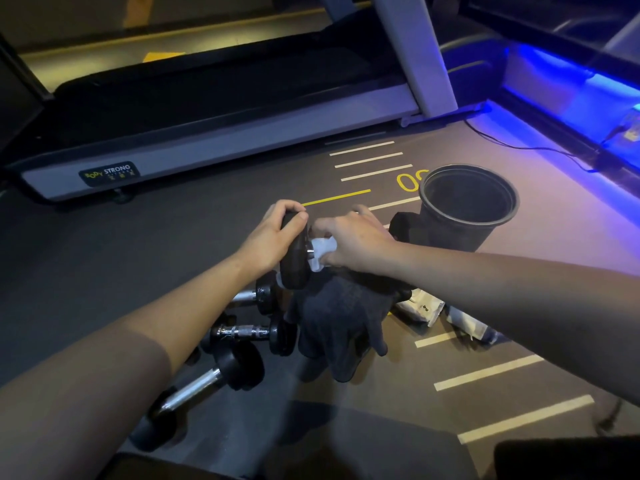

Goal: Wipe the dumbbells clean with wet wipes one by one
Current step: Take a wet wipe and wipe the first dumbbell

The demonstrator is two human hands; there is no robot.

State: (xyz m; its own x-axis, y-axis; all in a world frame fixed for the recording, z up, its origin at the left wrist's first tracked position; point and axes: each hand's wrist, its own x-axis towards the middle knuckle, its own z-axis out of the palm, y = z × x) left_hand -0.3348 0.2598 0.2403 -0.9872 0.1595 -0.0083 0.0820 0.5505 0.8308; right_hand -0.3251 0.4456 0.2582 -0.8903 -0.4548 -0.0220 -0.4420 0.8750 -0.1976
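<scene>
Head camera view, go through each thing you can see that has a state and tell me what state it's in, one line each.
Left hand: grips the top of the held dumbbell's weight plate.
Right hand: pinches the wet wipe against the dumbbell.
Held dumbbell: lifted off the floor, being wiped.
Wet wipe: crumpled, pressed by the plate's hub.
Three other dumbbells: lying on the floor.
Black bin: upright, open, contents too dark to tell.

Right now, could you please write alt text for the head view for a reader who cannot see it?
A person's left hand grips a black round-plated dumbbell while the right hand rubs a white wet wipe along its handle. Three more chrome-handled dumbbells lie on the dark gym floor below, with a black plastic bucket to the right and a grey treadmill behind.
</scene>
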